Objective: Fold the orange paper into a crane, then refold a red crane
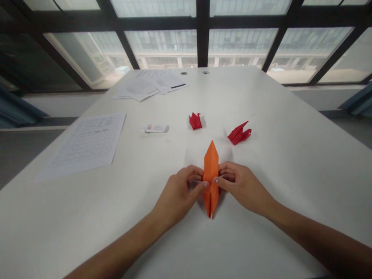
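Your left hand (180,190) and right hand (247,186) cover parts of the orange folded paper (211,161), which hides some of your fingertips. Your left forearm (128,246) is cut off by the bottom edge, your right forearm (314,233) at lower right. Print on the near sheet (87,141) and far papers (142,86) is too small to read; marks on the white device (155,128), perhaps lettering, are blurred. The top edge crops the window frame (202,38).

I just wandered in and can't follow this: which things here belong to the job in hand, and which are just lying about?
In hand:
- orange folded paper, held by the left fingers and right fingers

Apparently just lying about, untouched:
- smaller red folded bird
- larger red folded bird
- white labelled object
- printed paper at left
- spread of papers further back
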A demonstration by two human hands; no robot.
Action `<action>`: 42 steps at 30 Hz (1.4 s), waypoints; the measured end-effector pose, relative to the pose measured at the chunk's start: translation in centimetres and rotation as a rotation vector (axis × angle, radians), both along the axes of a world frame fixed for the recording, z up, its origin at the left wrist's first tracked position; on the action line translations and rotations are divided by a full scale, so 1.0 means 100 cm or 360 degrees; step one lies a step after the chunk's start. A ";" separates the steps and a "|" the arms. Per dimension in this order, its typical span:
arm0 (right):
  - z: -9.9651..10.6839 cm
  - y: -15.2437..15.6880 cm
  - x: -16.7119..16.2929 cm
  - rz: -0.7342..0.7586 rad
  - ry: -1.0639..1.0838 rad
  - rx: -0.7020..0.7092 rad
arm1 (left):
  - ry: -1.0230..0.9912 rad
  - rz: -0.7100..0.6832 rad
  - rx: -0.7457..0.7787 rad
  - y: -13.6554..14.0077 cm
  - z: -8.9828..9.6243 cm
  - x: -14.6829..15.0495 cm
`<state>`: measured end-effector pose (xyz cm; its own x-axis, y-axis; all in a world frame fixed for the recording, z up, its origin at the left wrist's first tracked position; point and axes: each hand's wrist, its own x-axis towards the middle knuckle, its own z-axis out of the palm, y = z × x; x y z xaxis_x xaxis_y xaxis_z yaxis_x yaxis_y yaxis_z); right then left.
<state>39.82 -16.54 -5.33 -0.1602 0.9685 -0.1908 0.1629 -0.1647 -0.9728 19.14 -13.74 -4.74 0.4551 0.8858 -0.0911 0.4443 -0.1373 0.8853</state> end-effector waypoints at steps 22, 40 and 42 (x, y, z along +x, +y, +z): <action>0.006 0.009 0.005 0.0077 -0.1275 0.0251 | 0.0503 0.0168 0.0311 0.008 -0.007 0.010; -0.011 0.011 0.015 0.0260 -0.1037 0.0585 | 0.0548 -0.0019 0.0412 0.008 0.003 0.009; -0.012 0.011 0.017 0.0334 -0.0964 0.0628 | 0.0561 -0.0040 0.0467 0.008 0.000 0.008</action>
<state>41.53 -15.45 -6.53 -0.3262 0.9439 0.0505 0.6781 0.2709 -0.6832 19.94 -12.94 -4.73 0.4629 0.8864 0.0092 0.7047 -0.3742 0.6028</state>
